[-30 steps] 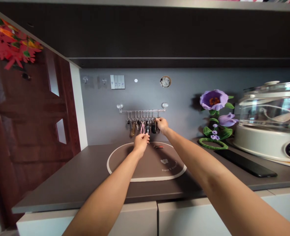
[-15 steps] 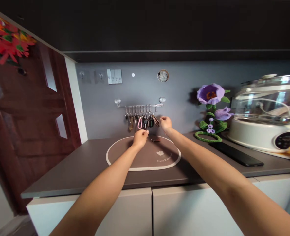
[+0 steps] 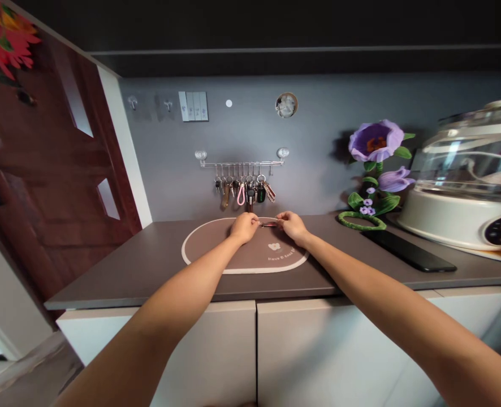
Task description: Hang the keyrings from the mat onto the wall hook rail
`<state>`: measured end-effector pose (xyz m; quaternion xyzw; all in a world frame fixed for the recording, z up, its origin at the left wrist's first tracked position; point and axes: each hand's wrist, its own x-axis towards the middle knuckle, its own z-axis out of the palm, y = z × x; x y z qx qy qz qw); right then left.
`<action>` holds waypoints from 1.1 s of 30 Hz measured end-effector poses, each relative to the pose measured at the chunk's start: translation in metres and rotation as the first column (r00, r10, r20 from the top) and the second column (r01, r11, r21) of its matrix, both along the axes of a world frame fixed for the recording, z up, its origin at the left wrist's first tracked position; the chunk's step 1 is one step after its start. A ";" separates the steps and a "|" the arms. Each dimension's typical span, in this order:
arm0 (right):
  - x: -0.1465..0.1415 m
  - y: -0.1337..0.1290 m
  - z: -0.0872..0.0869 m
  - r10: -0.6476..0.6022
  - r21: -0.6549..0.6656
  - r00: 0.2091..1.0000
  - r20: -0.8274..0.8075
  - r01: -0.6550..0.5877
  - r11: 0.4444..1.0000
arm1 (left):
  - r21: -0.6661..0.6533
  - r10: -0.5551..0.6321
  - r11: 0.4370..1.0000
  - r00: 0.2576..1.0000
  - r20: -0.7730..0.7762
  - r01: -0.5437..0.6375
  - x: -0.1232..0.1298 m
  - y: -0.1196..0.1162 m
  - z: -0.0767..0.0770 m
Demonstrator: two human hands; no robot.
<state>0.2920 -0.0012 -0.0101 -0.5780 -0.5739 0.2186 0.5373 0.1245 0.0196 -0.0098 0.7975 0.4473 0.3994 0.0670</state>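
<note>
A small, slim red-and-silver item (image 3: pixel 268 224) lies at the back of the brown oval mat (image 3: pixel 208 249), too small for me to tell its kind. My left hand (image 3: pixel 245 227) is closed in a pinch at the item's left end. At its right end, the fingertips of my right hand (image 3: pixel 293 227) are pinched together. Just behind and above both hands, several bunches of keys (image 3: pixel 229 189) hang from a clear hook rail (image 3: pixel 242 164) on the grey wall. Among them are a pink loop (image 3: pixel 241 194) and a black fob (image 3: pixel 261 195).
A black phone (image 3: pixel 409 251) lies on the counter (image 3: pixel 148 254) to the right. Behind it stand a purple knitted flower (image 3: pixel 376 141) and a white appliance with a clear top (image 3: pixel 466 181). A dark cabinet (image 3: pixel 250 34) overhangs the counter. A wooden door (image 3: pixel 42 169) is on the left.
My right hand has come down from beside the hanging keys to the mat, at the item's right end. My left hand has moved to its left end. The view has tilted down slightly.
</note>
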 end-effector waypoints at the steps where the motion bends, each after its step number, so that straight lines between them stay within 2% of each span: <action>1: 0.000 0.001 -0.001 -0.014 0.004 0.999 0.042 0.014 1.000 | 0.002 0.009 1.000 1.000 -0.021 -0.009 0.001 0.000 -0.001; 7: -0.004 0.004 -0.002 -0.076 -0.009 0.976 0.205 0.080 0.997 | -0.027 0.053 0.998 0.989 -0.137 -0.057 0.003 0.001 -0.006; 15: -0.008 0.002 0.000 -0.068 -0.032 0.964 0.258 0.078 0.996 | -0.025 0.022 0.999 0.977 -0.210 -0.028 0.003 0.003 -0.004; 24: -0.007 0.002 -0.001 -0.060 -0.012 0.967 0.248 0.065 0.998 | 0.011 0.014 1.000 0.979 -0.201 -0.012 0.004 0.003 -0.005; 28: -0.008 0.000 0.000 -0.035 0.031 0.971 0.236 0.028 0.999 | 0.066 -0.027 0.997 0.981 -0.193 0.041 0.003 0.000 -0.003; 33: -0.010 -0.001 0.003 0.067 0.085 0.967 0.247 -0.090 0.992 | 0.124 -0.065 0.988 0.982 -0.179 0.088 0.002 -0.005 0.003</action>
